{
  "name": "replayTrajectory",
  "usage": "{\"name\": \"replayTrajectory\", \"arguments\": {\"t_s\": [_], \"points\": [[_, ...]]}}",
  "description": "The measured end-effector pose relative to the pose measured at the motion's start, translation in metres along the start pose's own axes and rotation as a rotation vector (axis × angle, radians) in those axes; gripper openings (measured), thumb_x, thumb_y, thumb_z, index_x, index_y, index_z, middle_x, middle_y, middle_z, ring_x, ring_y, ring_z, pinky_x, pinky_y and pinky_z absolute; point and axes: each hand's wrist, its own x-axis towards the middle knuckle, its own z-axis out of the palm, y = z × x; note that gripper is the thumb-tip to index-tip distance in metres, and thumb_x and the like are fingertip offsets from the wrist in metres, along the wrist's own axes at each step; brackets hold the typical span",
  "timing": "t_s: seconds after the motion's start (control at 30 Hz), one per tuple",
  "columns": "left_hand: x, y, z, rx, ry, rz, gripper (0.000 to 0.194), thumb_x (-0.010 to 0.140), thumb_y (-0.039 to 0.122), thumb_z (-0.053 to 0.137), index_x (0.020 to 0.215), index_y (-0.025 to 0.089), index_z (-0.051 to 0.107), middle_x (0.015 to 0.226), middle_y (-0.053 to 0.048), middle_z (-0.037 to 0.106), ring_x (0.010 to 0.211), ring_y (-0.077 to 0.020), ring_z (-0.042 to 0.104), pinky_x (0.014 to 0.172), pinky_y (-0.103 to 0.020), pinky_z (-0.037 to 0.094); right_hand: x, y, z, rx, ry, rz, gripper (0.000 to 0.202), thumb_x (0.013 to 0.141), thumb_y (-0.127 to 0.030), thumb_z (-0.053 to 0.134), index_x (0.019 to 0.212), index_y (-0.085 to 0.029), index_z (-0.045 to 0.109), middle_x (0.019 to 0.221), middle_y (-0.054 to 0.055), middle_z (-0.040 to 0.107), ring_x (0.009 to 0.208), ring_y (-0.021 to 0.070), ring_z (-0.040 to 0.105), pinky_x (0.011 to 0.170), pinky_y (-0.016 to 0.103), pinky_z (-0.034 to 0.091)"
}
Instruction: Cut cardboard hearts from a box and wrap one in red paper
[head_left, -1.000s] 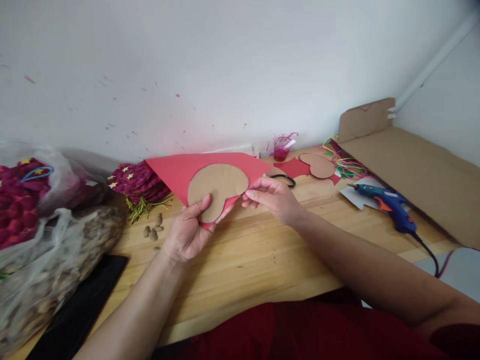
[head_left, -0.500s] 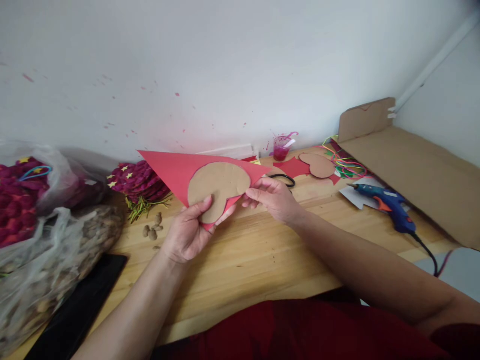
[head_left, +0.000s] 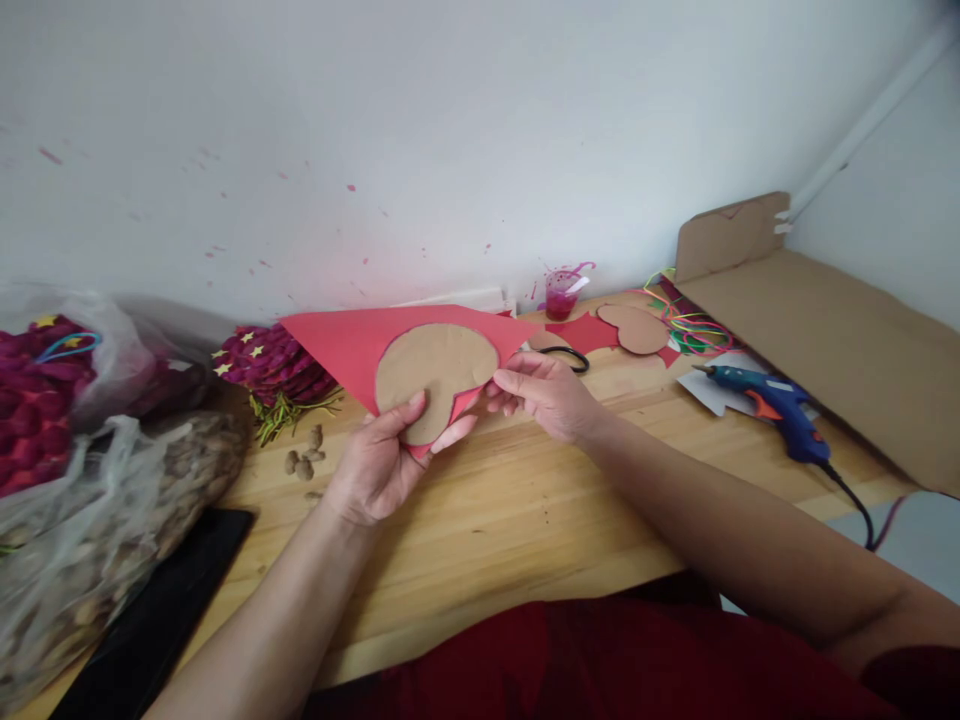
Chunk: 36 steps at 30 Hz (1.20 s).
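Note:
Above the table, my left hand (head_left: pixel 382 470) grips a heart-shaped piece of brown cardboard (head_left: pixel 435 370) together with the red paper (head_left: pixel 330 345) behind it. Its thumb lies flat on the cardboard. The paper reaches out past the heart on the upper and left sides, and only a narrow red margin shows along the lower right edge. At that right edge my right hand (head_left: pixel 544 395) is closed in a pinch on the red paper. Just behind it a black loop handle (head_left: pixel 570 357), looking like scissors, rests on the table; its other end is hidden.
A blue glue gun (head_left: pixel 776 400) lies right, by a cardboard sheet (head_left: pixel 840 320). Another cardboard heart (head_left: pixel 634 330), colored cords (head_left: pixel 697 330) and a cup of purple paint (head_left: pixel 561 297) stand behind. Left are peanuts (head_left: pixel 304 463), a bagful of peanuts (head_left: pixel 120 530) and purple starred decorations (head_left: pixel 277 360).
The top edge of the red paper has tipped, so its left corner sits slightly lower. Both hands keep nearly the same place and hold.

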Motion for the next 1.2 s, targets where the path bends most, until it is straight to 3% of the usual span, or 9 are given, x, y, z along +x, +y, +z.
{"name": "replayTrajectory", "arguments": {"t_s": [0.17, 0.43, 0.67, 0.8, 0.97, 1.2], "points": [[0.002, 0.000, -0.003, 0.045, -0.092, -0.019, 0.046, 0.095, 0.004, 0.052, 0.140, -0.001, 0.054, 0.115, -0.026, 0.075, 0.100, -0.0367, 0.076, 0.083, -0.044, 0.067, 0.001, -0.005, -0.002, 0.020, 0.067, 0.023, 0.047, 0.073, -0.062, 0.084, 0.078, -0.019, 0.066, 0.074, 0.003, 0.075, 0.060, 0.0145, 0.071, 0.050, 0.023, 0.048], [0.003, -0.001, -0.004, 0.087, -0.115, -0.021, 0.051, 0.095, 0.005, 0.053, 0.146, 0.001, 0.049, 0.118, -0.026, 0.074, 0.102, -0.0383, 0.075, 0.082, -0.046, 0.068, -0.001, -0.009, 0.003, 0.029, 0.186, 0.023, 0.045, 0.064, -0.053, 0.092, 0.073, -0.019, 0.064, 0.071, 0.000, 0.073, 0.058, 0.0138, 0.071, 0.046, 0.019, 0.046], [0.004, -0.003, -0.005, 0.113, -0.115, 0.021, 0.050, 0.094, 0.005, 0.056, 0.144, 0.003, 0.052, 0.121, -0.025, 0.074, 0.103, -0.0378, 0.075, 0.085, -0.046, 0.067, -0.001, -0.012, 0.003, 0.114, 0.236, 0.126, 0.036, 0.064, -0.038, 0.092, 0.076, -0.019, 0.064, 0.074, 0.000, 0.074, 0.063, 0.0157, 0.074, 0.047, 0.019, 0.049], [0.005, -0.005, -0.006, 0.108, -0.108, 0.012, 0.051, 0.094, 0.004, 0.056, 0.145, 0.004, 0.052, 0.122, -0.025, 0.073, 0.102, -0.0374, 0.075, 0.083, -0.045, 0.068, -0.001, -0.015, 0.004, 0.103, 0.217, 0.138, 0.034, 0.068, -0.038, 0.090, 0.079, -0.019, 0.064, 0.074, 0.001, 0.075, 0.062, 0.0146, 0.073, 0.046, 0.018, 0.048], [0.006, -0.005, -0.007, 0.089, -0.120, -0.006, 0.053, 0.095, 0.004, 0.054, 0.147, 0.005, 0.049, 0.121, -0.025, 0.074, 0.102, -0.0372, 0.075, 0.082, -0.044, 0.068, -0.001, -0.014, 0.007, 0.068, 0.255, 0.112, 0.044, 0.062, -0.040, 0.093, 0.085, -0.019, 0.061, 0.075, 0.001, 0.075, 0.060, 0.0134, 0.072, 0.046, 0.018, 0.047], [0.008, -0.001, -0.008, 0.016, -0.141, -0.092, 0.053, 0.099, 0.010, 0.048, 0.150, -0.003, 0.041, 0.118, -0.030, 0.073, 0.107, -0.0363, 0.074, 0.090, -0.043, 0.065, -0.001, -0.010, 0.008, 0.090, 0.245, -0.059, 0.059, 0.057, -0.037, 0.098, 0.087, -0.024, 0.049, 0.072, -0.006, 0.073, 0.068, 0.0159, 0.075, 0.059, 0.024, 0.056]]}}
